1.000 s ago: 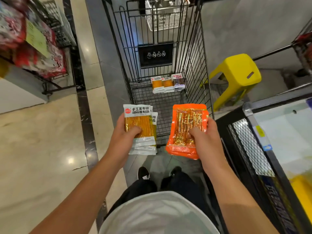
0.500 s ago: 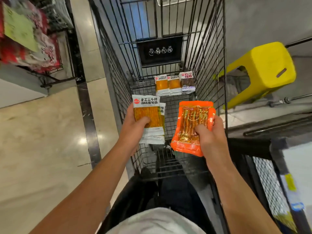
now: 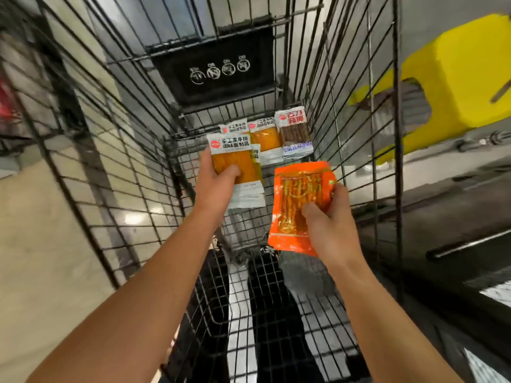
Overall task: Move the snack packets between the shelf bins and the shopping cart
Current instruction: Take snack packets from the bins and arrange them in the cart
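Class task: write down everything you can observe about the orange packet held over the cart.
The orange packet is a flat, glossy pouch, plastic by its look, with a clear window showing long orange-brown strips and gold print. It is sealed and slightly crinkled. It is held face up, tilted a little, above the cart floor, right of the white-and-yellow packets. The right hand grips its lower right side, thumb on the front; nothing else touches it.

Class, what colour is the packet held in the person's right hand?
Bright orange, with a clear window showing strips inside: the packet in the right hand, head view.
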The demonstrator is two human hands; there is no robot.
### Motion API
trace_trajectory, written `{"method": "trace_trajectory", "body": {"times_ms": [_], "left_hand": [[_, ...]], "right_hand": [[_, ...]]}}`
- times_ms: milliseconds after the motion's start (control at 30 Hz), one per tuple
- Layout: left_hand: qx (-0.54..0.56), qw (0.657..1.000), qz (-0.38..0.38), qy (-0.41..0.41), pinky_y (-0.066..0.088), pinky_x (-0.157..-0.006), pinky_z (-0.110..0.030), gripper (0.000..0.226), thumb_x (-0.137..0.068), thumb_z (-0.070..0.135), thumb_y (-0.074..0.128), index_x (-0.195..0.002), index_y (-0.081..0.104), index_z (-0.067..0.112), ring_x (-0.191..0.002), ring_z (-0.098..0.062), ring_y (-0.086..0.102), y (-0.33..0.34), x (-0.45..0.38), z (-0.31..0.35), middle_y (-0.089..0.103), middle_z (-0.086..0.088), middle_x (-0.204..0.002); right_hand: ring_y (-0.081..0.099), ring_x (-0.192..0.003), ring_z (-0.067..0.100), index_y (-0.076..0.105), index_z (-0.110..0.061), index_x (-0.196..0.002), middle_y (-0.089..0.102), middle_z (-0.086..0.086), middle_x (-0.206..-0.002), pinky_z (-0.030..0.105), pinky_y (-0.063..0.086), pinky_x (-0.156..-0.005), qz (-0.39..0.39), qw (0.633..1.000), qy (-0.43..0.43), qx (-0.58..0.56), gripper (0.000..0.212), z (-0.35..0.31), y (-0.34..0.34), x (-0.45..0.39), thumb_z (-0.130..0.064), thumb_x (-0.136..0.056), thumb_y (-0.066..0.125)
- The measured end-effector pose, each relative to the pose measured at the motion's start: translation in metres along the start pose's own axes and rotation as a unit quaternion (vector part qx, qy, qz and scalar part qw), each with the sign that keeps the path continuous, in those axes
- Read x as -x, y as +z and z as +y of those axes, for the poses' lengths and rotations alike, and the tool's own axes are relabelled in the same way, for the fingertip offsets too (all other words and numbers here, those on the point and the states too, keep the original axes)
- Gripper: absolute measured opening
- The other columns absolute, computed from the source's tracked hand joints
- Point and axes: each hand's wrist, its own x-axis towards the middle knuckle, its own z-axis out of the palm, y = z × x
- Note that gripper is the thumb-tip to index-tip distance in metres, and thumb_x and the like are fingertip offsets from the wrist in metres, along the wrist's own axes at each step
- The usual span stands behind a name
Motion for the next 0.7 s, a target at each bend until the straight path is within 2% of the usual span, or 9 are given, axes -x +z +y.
{"method": "trace_trajectory", "body": {"times_ms": [133,200,267,367,433,567,633,700], "left_hand": [[-0.025,1.000,-0.006,0.017,0.057,-0.089,-0.043,0.046,-0.076,0.014,0.063,-0.118,0.059,0.033,-0.095,-0.012,0.068,0.032,-0.062,-0.020,0.071,0.007,-0.101],[-0.037,0.999,0.001,0.026,0.055,-0.085,-0.033,0.041,-0.079,0.012,0.063,-0.114,0.058,0.033,-0.089,-0.005,0.066,0.048,-0.088,-0.026,0.069,0.011,-0.095],[-0.041,0.998,0.010,0.038,0.055,-0.087,-0.033,0.043,-0.080,0.009,0.063,-0.112,0.054,0.037,-0.091,-0.003,0.066,0.060,-0.111,-0.031,0.069,0.013,-0.099],[-0.047,0.996,0.010,0.078,0.054,-0.097,-0.037,0.055,-0.083,0.001,0.064,-0.114,0.049,0.043,-0.105,-0.010,0.064,0.078,-0.138,-0.033,0.066,0.007,-0.114],[-0.060,0.994,0.017,0.094,0.053,-0.098,-0.034,0.058,-0.082,0.000,0.066,-0.126,0.049,0.035,-0.106,-0.011,0.063,0.090,-0.150,-0.034,0.065,0.005,-0.117],[-0.080,0.988,-0.001,0.130,0.050,-0.104,-0.042,0.063,-0.075,0.007,0.065,-0.134,0.046,0.023,-0.117,-0.018,0.058,0.109,-0.156,-0.045,0.061,-0.002,-0.124],[-0.101,0.985,-0.010,0.142,0.041,-0.111,-0.037,0.072,-0.076,0.004,0.061,-0.144,0.040,0.019,-0.121,-0.017,0.050,0.116,-0.155,-0.048,0.050,-0.005,-0.129],[-0.085,0.987,-0.007,0.139,0.041,-0.111,-0.028,0.074,-0.079,-0.001,0.058,-0.147,0.037,0.014,-0.114,-0.011,0.050,0.120,-0.156,-0.048,0.046,-0.007,-0.130]], "right_hand": [[0.057,-0.078,-0.008,0.041,-0.032,-0.131,0.052,-0.021,-0.095,0.004,0.038,-0.057,0.024,1.000,0.001,0.013,0.042,0.013,0.011,-0.047,-0.012,-0.097,0.054],[0.051,-0.094,0.008,0.037,-0.034,-0.140,0.048,-0.019,-0.101,0.019,0.037,-0.072,0.026,0.999,0.006,0.028,0.049,0.020,0.015,-0.065,-0.019,-0.097,0.055],[0.049,-0.099,0.014,0.035,-0.037,-0.143,0.052,-0.016,-0.107,0.021,0.032,-0.076,0.028,0.999,0.022,0.035,0.053,0.027,0.018,-0.082,-0.024,-0.097,0.056],[0.055,-0.091,0.007,0.038,-0.041,-0.139,0.058,-0.015,-0.104,0.023,0.037,-0.076,0.033,0.999,0.019,0.024,0.050,0.035,0.024,-0.101,-0.025,-0.095,0.057],[0.049,-0.082,-0.004,0.038,-0.039,-0.139,0.052,-0.021,-0.096,0.022,0.034,-0.079,0.035,0.999,0.020,0.025,0.050,0.041,0.026,-0.110,-0.024,-0.095,0.057],[0.051,-0.079,-0.006,0.037,-0.039,-0.143,0.057,-0.016,-0.099,0.020,0.041,-0.069,0.038,0.999,0.024,0.032,0.056,0.051,0.029,-0.116,-0.022,-0.094,0.057],[0.056,-0.071,-0.006,0.040,-0.039,-0.138,0.060,-0.013,-0.095,0.008,0.042,-0.058,0.035,0.999,0.031,0.015,0.051,0.054,0.027,-0.114,-0.016,-0.095,0.057],[0.059,-0.067,-0.004,0.041,-0.039,-0.135,0.062,-0.010,-0.088,0.004,0.039,-0.050,0.028,0.999,0.039,0.005,0.049,0.057,0.025,-0.110,-0.014,-0.095,0.056]]}}
